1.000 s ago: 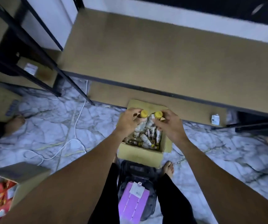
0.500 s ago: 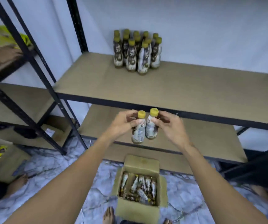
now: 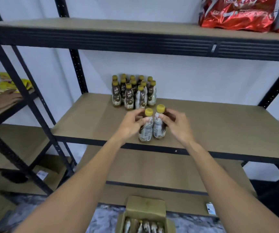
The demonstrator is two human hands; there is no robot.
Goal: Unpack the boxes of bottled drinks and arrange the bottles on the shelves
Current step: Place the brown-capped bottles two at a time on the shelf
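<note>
My left hand [image 3: 132,124] grips a yellow-capped brown-and-white drink bottle [image 3: 146,130], and my right hand [image 3: 175,125] grips a second one [image 3: 159,126] beside it. Both bottles are upright and side by side over the front part of the middle shelf [image 3: 88,125]; whether they touch the board I cannot tell. Behind them, at the back of that shelf, stands a cluster of several identical bottles [image 3: 133,93]. On the floor below, an open cardboard box [image 3: 145,207] holds several more bottles lying inside.
Black metal uprights [image 3: 78,71] frame the shelving. Red snack bags [image 3: 241,12] lie on the top shelf at right. A second rack at left carries yellow packets [image 3: 12,83]. A lower shelf [image 3: 152,169] sits beneath the middle one; the floor is marbled.
Both hands lifted the two bottles out of the floor box and up to the middle shelf. The view rose from the floor to the shelves.
</note>
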